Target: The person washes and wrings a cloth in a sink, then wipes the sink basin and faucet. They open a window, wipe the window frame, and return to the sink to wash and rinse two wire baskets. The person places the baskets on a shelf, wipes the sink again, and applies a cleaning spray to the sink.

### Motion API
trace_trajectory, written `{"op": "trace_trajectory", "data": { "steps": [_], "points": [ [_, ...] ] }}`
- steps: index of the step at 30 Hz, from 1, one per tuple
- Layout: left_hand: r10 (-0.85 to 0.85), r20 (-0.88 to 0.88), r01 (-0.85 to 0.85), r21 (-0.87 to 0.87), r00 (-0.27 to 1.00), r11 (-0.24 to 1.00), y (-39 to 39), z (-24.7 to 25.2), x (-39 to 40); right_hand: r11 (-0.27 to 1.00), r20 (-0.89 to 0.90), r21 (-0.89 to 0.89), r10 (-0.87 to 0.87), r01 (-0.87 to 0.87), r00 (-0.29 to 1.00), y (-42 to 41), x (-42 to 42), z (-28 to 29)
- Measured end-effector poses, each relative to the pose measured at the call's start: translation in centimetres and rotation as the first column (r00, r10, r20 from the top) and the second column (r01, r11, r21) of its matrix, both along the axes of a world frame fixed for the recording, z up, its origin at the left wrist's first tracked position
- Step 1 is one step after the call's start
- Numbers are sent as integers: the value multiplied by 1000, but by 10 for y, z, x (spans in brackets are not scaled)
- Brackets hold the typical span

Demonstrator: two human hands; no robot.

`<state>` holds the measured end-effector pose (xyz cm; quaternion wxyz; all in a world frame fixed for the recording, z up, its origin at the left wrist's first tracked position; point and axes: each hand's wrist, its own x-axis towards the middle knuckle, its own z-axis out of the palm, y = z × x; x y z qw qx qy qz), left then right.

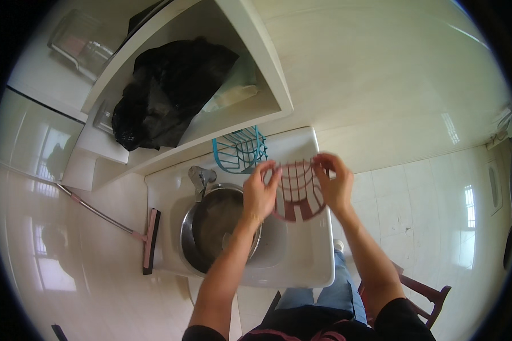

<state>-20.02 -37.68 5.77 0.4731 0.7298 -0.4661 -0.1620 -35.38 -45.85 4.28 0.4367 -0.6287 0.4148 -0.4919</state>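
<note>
A pinkish-brown wire rack (298, 187) with curved bars hangs between my hands over the right part of the white sink (309, 251). The fingers of my left hand (261, 192) pinch its left edge near the top. On the opposite edge, my right hand (335, 179) grips it between thumb and fingers. Behind the rack, a teal wire rack (240, 150) rests at the back of the sink, partly hidden by the shelf and my left hand. A round metal basin (187, 238) holding cloudy water sits in the sink, with my left forearm crossing in front of it.
A metal faucet (202, 177) stands behind the basin. Overhead at the left, a white shelf (277, 85) holds a black plastic bag (175, 85). A pink squeegee (150, 241) leans beside the sink's left side. At lower right is a dark red wooden chair (435, 298).
</note>
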Motion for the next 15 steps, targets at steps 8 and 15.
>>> {"op": "trace_trajectory", "data": {
  "steps": [8,15],
  "points": [
    [85,480,-238,267,873,934,-90,32,38,998,-227,61,-3,17,974,-113,62,20],
    [-24,784,-174,168,620,970,-115,58,49,992,-264,31,-106,119,959,-118,85,21]
  ]
}}
